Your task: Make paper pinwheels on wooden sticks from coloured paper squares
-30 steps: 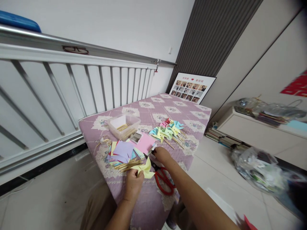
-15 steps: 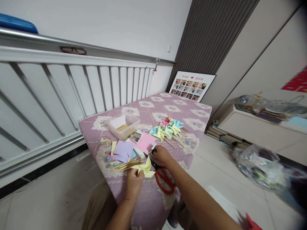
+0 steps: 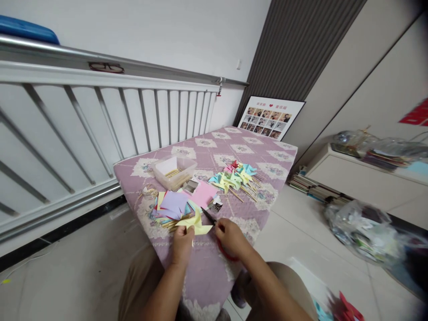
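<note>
Yellow pinwheel (image 3: 196, 224) in left hand (image 3: 182, 245)

The yellow pinwheel (image 3: 198, 226) is thin matt paper, as are the purple sheets (image 3: 174, 203). The scissors (image 3: 207, 216) have dark metal blades; their red handles, mostly hidden, are perhaps smooth plastic. The box (image 3: 179, 181) is translucent plastic, the sticks (image 3: 173, 173) in it wood. Soft-looking cloth covers the desk (image 3: 203, 265). The pipe (image 3: 140, 66) is shiny metal, the floor (image 3: 284, 234) glossy, the bag (image 3: 363, 232) crinkled clear plastic.
</note>
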Demonstrator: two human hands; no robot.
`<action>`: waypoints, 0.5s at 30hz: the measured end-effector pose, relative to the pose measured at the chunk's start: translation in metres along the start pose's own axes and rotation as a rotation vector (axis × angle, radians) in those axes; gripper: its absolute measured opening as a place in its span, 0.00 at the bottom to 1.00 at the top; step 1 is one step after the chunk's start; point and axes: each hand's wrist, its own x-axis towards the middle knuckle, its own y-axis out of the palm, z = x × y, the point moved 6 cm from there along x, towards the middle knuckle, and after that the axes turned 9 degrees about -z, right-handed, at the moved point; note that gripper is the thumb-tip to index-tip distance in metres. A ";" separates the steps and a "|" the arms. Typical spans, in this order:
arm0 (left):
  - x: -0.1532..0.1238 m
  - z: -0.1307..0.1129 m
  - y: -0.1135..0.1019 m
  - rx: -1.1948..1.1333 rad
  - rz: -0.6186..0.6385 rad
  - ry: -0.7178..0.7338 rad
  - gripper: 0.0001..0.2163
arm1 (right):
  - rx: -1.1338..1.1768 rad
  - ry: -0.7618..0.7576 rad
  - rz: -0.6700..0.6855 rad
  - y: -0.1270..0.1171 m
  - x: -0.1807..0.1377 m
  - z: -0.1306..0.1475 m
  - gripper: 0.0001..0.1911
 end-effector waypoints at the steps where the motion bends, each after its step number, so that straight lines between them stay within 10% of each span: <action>1: 0.000 0.001 -0.001 -0.021 -0.006 -0.004 0.13 | 0.014 0.003 0.002 0.004 -0.011 0.004 0.07; 15: -0.011 -0.001 -0.013 -0.218 -0.048 -0.034 0.10 | 0.159 0.093 -0.076 0.021 -0.075 0.014 0.12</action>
